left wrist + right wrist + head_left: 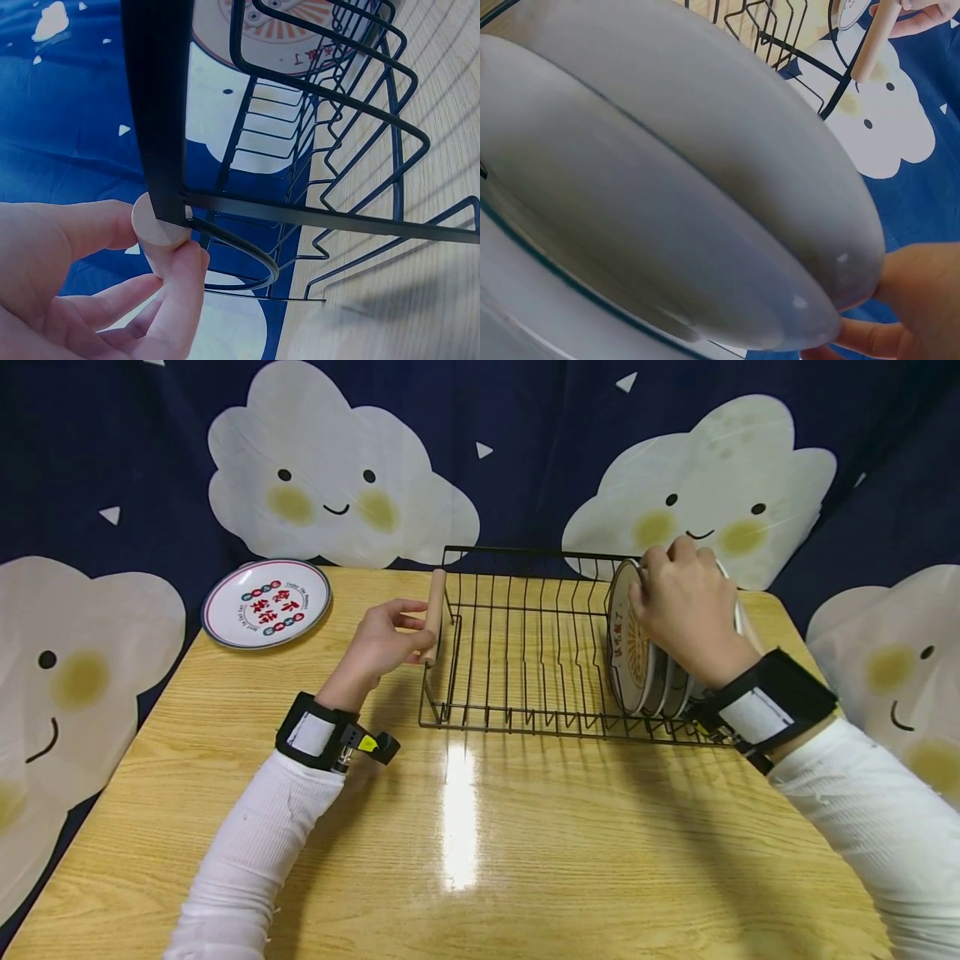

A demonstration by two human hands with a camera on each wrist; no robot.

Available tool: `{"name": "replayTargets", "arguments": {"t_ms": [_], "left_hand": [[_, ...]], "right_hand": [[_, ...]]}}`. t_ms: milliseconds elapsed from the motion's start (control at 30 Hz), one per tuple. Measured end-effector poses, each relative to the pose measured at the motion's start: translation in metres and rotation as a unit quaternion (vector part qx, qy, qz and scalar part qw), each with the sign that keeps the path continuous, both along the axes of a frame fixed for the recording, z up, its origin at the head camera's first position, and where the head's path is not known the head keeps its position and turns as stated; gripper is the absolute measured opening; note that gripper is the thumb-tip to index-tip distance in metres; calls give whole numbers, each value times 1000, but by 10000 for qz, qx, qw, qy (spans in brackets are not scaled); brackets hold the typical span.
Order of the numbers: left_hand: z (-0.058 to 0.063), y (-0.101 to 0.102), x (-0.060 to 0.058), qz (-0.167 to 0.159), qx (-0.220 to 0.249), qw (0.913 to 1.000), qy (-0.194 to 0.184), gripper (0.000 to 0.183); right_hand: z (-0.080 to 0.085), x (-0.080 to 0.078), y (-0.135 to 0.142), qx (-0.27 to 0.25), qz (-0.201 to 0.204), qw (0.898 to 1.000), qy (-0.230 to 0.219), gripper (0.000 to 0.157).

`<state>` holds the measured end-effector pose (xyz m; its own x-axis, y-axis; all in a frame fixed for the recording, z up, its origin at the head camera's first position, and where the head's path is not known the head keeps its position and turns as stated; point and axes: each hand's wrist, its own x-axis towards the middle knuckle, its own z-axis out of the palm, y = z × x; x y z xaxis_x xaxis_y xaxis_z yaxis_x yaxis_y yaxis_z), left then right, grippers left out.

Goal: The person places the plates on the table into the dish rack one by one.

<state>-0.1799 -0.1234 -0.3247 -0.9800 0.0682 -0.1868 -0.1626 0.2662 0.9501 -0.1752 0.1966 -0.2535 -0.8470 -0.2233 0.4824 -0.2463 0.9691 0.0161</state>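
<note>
Pinched between the fingers and thumb of my left hand (390,639) is the wooden handle (435,618) at the left end of a black wire dish rack (525,732). The left wrist view shows fingertips around this round handle (159,229). My right hand (693,610) grips the top rim of a plate (624,635) standing on edge in the rack's right part, its printed face turned left. Several more plates (655,683) stand close behind it, partly hidden by the hand. Their pale undersides (667,202) fill the right wrist view, with fingers (870,337) at the rims.
A white plate (232,622) with red and blue print lies face up at the table's back left. The wooden table (525,852) extends in front of the rack. Behind hangs a dark blue cloth (525,410) with printed clouds.
</note>
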Motion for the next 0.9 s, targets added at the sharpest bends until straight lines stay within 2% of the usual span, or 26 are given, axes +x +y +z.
{"name": "replayTargets", "arguments": {"t_ms": [333,633,900], "left_hand": [[0,0,0,-12,-24,10000,13,50],[1,0,0,-5,-66,10000,-12,50],[2,0,1,-9,-28,10000,7,50]], "right_hand": [[0,2,-3,-57,51,9999,-151,35],[0,2,-5,-12,104,9999,-95,35],[4,3,-2,-183,122,9997,-109,36]]}}
